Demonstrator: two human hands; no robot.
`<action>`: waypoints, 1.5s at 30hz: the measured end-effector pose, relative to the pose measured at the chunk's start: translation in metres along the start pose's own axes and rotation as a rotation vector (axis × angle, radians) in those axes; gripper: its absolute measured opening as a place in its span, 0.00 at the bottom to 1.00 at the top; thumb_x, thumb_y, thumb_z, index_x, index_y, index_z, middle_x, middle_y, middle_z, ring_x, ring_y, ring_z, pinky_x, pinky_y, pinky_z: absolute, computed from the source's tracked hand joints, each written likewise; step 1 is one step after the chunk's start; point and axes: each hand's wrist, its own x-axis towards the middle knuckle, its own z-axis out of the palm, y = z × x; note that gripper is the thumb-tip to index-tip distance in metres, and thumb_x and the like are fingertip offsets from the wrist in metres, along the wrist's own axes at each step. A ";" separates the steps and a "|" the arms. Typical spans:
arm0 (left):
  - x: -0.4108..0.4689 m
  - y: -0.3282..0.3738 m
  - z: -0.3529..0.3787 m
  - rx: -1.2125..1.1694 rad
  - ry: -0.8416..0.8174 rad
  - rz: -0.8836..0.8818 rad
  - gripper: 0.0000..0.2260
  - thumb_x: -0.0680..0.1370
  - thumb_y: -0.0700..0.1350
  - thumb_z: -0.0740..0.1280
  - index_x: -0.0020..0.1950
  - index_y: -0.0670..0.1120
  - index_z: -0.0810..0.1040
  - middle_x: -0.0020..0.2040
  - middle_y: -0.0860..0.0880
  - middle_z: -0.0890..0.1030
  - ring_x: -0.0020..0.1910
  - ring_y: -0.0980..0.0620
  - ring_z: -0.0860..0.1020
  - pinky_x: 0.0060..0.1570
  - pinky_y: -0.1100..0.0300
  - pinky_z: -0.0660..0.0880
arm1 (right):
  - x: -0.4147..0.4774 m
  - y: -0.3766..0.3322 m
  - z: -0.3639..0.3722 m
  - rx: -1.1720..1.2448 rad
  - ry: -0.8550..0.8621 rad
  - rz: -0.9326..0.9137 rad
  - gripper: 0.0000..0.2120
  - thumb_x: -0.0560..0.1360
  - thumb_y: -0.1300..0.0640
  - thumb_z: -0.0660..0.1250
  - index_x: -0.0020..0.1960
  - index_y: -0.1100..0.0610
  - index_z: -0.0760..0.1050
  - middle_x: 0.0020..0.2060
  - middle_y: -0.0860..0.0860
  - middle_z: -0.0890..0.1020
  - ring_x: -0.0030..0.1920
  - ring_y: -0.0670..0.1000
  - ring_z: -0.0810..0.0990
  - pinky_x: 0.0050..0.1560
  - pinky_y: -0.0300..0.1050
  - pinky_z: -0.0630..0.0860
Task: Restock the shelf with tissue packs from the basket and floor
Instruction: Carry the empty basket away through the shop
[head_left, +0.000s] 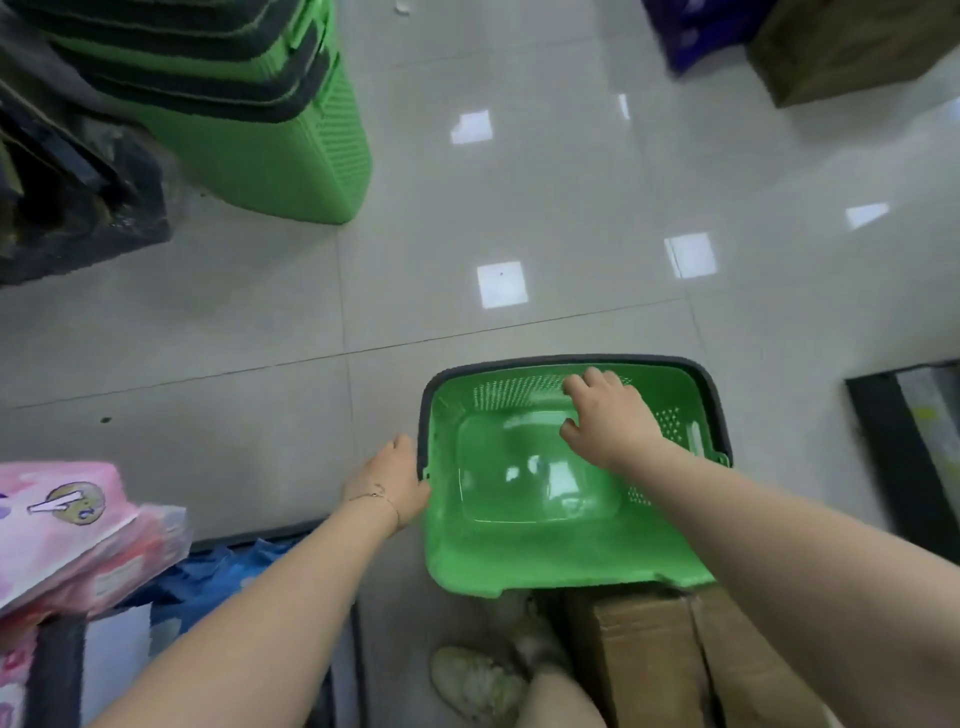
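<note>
While left hand (387, 483) grips its rim, green basket (519, 564), right hand (610, 415) inside.

floor (519, 208): glossy pale tiles, thin dark joints | light: square reflections (502, 285) | cardboard box (852, 47) far right

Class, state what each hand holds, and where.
Left hand grips the left rim of the green basket; right hand touches its far wall, grip unclear.

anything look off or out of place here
Nothing is spilled or broken. The green basket is empty, and its near edge seems to rest on a cardboard box, so it may sit tilted. A white scrap lies on the floor.
</note>
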 end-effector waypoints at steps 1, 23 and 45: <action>0.001 0.001 0.001 0.010 -0.014 -0.040 0.20 0.77 0.50 0.62 0.66 0.44 0.65 0.63 0.43 0.74 0.57 0.42 0.75 0.54 0.53 0.74 | -0.004 0.016 0.000 0.016 0.002 0.056 0.20 0.75 0.51 0.61 0.65 0.57 0.66 0.59 0.55 0.72 0.60 0.56 0.69 0.57 0.51 0.69; 0.021 0.024 0.053 -0.770 -0.110 -0.536 0.24 0.79 0.37 0.64 0.73 0.39 0.61 0.69 0.39 0.69 0.67 0.38 0.68 0.63 0.46 0.68 | -0.040 0.140 0.062 1.032 -0.109 0.991 0.15 0.76 0.60 0.64 0.62 0.60 0.67 0.45 0.55 0.74 0.37 0.49 0.72 0.36 0.44 0.70; -0.034 0.055 -0.152 -0.884 0.012 -0.492 0.17 0.77 0.45 0.66 0.63 0.38 0.74 0.60 0.39 0.78 0.59 0.37 0.76 0.61 0.42 0.72 | -0.069 0.115 -0.156 1.017 0.106 0.946 0.14 0.74 0.62 0.65 0.59 0.60 0.70 0.46 0.57 0.76 0.38 0.52 0.74 0.35 0.44 0.70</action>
